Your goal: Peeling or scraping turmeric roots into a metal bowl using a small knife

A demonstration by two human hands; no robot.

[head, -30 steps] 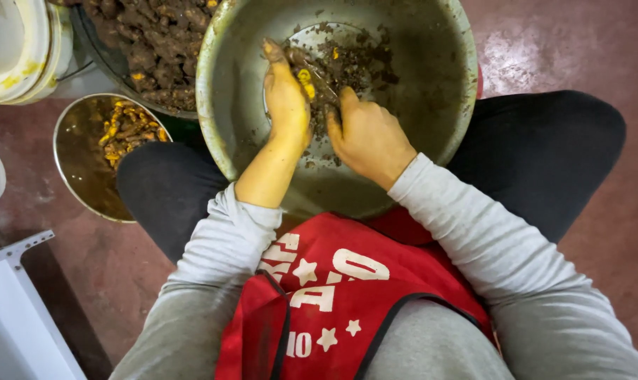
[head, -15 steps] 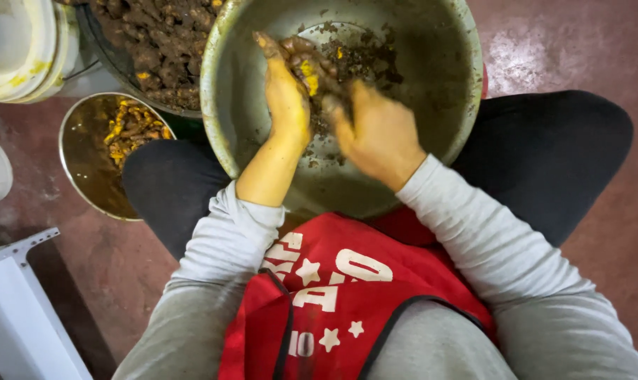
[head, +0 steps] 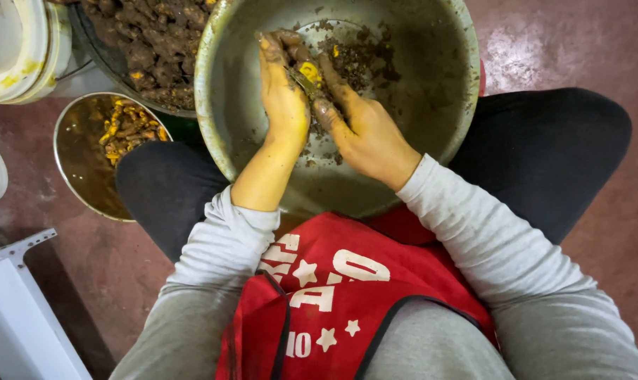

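Turmeric root piece (head: 309, 71), yellow where cut, brown and muddy elsewhere, sits between both hands above the far left part of the big metal basin (head: 438, 105).

Floor (head: 600, 56): reddish, worn, carries everything. Person sits over it, dark trousers, grey sleeves, red apron (head: 333, 309) with white stars.

Big metal basin: rests across the lap between the knees, far rim near the top edge of the view. Inside is smeared with mud; brown peel scraps (head: 364, 60) lie on the basin bottom, far side, just right of the hands.

Second basin (head: 150, 42): far left of the big one, partly under its rim, heaped with unpeeled muddy roots.

White bucket (head: 20, 42): far left corner of the floor, yellow stains on the rim.

White stool frame (head: 16, 309): near left corner of the floor.

Small metal bowl (head: 76, 162): on the floor left of the left knee, just beside the second basin. Holds peeled yellow-orange pieces (head: 125, 130) bunched at its far edge.

Left hand (head: 283, 91): stained yellow, fingers curled around the root, gripping it from the left.

Right hand (head: 364, 134): muddy, fingers closed, thumb and forefinger pressed onto the root from the right. A thin blade-like tool seems to be in that grip, too mud-covered to confirm.

Hands touch each other at the root.
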